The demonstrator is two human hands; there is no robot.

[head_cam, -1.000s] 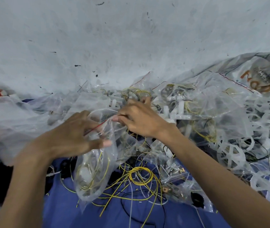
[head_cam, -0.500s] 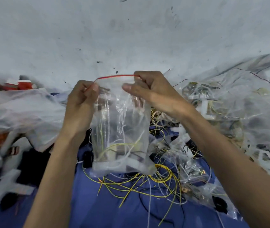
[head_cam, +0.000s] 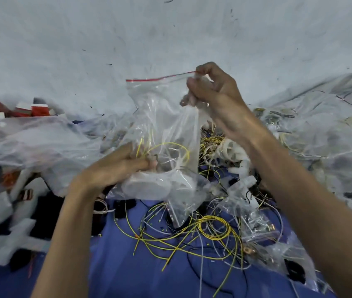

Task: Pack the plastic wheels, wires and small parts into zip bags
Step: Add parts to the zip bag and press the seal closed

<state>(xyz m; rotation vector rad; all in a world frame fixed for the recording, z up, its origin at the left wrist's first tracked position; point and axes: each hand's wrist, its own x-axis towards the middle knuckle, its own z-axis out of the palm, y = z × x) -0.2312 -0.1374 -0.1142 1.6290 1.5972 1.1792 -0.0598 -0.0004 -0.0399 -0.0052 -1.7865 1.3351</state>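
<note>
A clear zip bag [head_cam: 166, 117] with a red seal strip hangs upright in mid-air before a pale wall. Inside it lie a yellow wire loop and white plastic parts near the bottom. My right hand [head_cam: 215, 93] pinches the bag's top right corner by the red strip. My left hand [head_cam: 119, 166] grips the bag's lower left side, fingers curled round the plastic and the parts inside. Loose yellow wires [head_cam: 203, 233] lie coiled on the blue cloth [head_cam: 127, 272] below the bag. White plastic wheels [head_cam: 230, 149] sit just behind my right wrist.
Big crumpled clear plastic sheets [head_cam: 42, 143] spread left and right [head_cam: 325, 130], covering more parts. Small filled zip bags [head_cam: 263, 231] lie at lower right. Red and white boxes [head_cam: 31, 109] stand far left by the wall. White and black pieces [head_cam: 9, 229] lie at lower left.
My left hand let go of the bag's top edge and dropped to grip its lower left side. My right hand lifted the top corner higher and to the right.
</note>
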